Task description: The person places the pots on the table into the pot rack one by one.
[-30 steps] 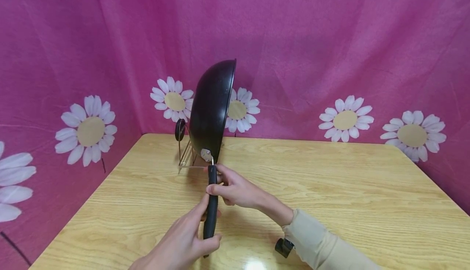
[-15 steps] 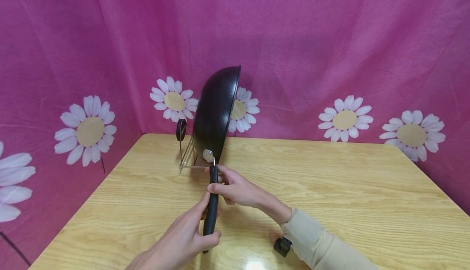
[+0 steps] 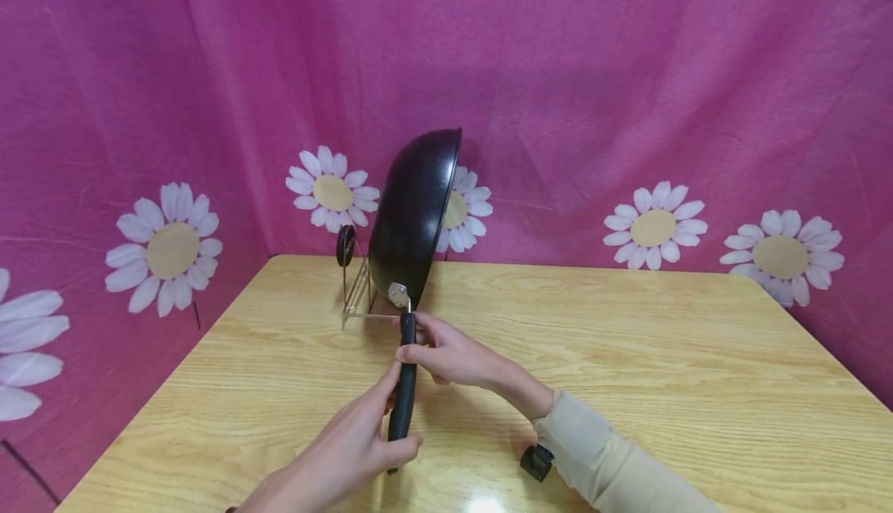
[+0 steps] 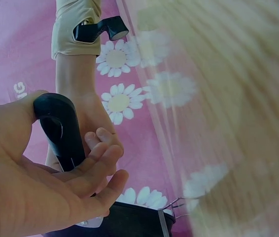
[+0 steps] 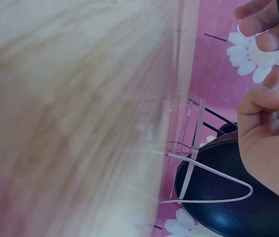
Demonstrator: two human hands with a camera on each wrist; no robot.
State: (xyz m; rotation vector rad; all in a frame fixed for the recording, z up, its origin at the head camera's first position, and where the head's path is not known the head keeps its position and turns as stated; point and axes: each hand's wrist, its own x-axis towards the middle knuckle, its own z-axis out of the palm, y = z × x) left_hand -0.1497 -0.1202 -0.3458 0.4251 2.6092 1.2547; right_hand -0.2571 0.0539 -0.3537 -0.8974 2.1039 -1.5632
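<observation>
A black wok [image 3: 415,211] stands on its side over a wire rack [image 5: 196,133], with the bowl's opening facing right and its long black handle [image 3: 403,412] pointing back at me. My left hand [image 3: 349,443] holds the rear half of the handle, thumb at its end and fingers bent alongside. Nearer the bowl, my right hand [image 3: 453,354] grips the front of the handle between thumb and fingers. In the right wrist view a wire loop of the rack crosses in front of the wok's bowl. Part of the rack is hidden behind the wok.
A small black disc [image 3: 345,246] is at the rack's left end. The wooden table [image 3: 628,342] reaches to a pink flowered cloth [image 3: 558,94] at the back and sides. From my right sleeve [image 3: 589,443] juts a black mount [image 3: 536,463].
The wok's bowl has come down a little and shifted slightly right toward the rack. Both hands keep their hold on the handle and move only a little.
</observation>
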